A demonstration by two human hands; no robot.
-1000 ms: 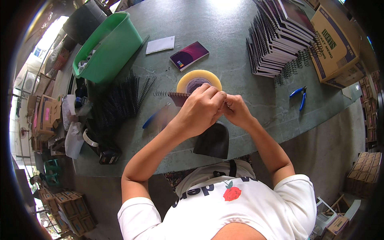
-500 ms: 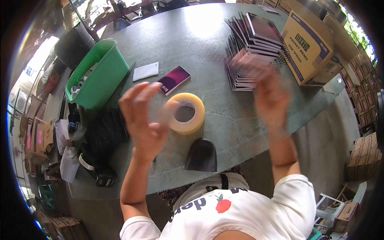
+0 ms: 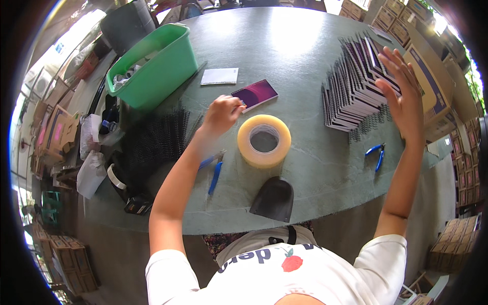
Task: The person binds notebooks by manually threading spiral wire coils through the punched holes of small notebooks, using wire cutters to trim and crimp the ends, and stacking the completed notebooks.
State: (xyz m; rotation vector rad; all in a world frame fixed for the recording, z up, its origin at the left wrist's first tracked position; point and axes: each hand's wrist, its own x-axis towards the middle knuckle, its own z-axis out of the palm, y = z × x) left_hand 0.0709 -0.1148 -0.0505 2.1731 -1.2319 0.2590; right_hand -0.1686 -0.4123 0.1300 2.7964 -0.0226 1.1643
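Observation:
My left hand (image 3: 222, 116) is closed, its fingers curled at the near left corner of a small purple spiral notebook (image 3: 258, 94) on the table. Whether they grip that corner or something smaller, I cannot make out. My right hand (image 3: 404, 96) is open with fingers stretched, beside the right side of a tall, leaning stack of spiral notebooks (image 3: 356, 84), overlapping it in view. Just beyond the purple notebook lies a white-paged one (image 3: 219, 76). A large roll of clear yellowish tape (image 3: 281, 147) lies nearest my left hand on the near side.
A green plastic bin (image 3: 157, 71) stands at left, beside a pile of black spiral wires (image 3: 152, 140). Blue-handled cutters (image 3: 215, 178) lie by my left forearm, another blue pair (image 3: 378, 155) near the right. A black curved piece (image 3: 274, 198) lies near the edge. Behind my right hand is a carton (image 3: 434, 91).
My left hand has closed and come to the purple notebook's corner. My right hand has moved to the right side of the stack, fingers spread. The view has shifted, uncovering both blue cutters.

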